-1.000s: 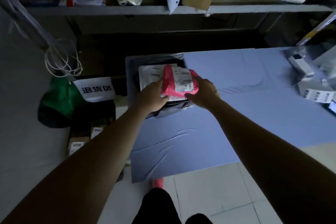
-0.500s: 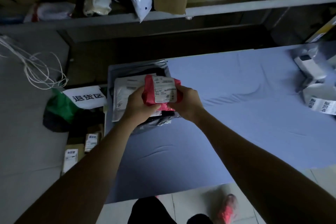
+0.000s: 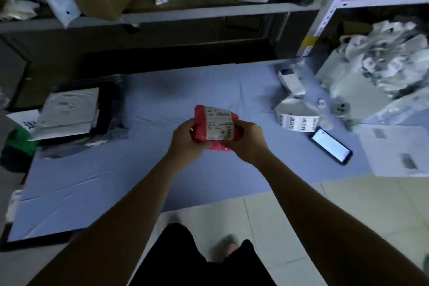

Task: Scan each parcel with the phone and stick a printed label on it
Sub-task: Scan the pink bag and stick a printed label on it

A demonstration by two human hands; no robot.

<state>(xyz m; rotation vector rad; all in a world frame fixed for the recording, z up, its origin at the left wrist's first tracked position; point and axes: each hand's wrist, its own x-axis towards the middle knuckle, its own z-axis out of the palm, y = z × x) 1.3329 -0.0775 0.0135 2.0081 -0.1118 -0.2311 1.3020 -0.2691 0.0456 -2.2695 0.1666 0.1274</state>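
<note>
Pink poly-mailer parcel point(image 3: 199, 114), shipping label point(image 3: 219, 123) up, over mid-bench point(image 3: 162, 90), gripped at opposite sides by left hand point(image 3: 186, 138) and right hand point(image 3: 247, 140), fingers curled round it; judged light, soft, slick-filmed, best held by the edges clear of the barcode; phone point(image 3: 330, 145) lit, well right.

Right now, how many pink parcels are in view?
1: the pink parcel, gripped by the left hand and right hand above the blue table. The parcel stack at its left edge may hide others.
</note>
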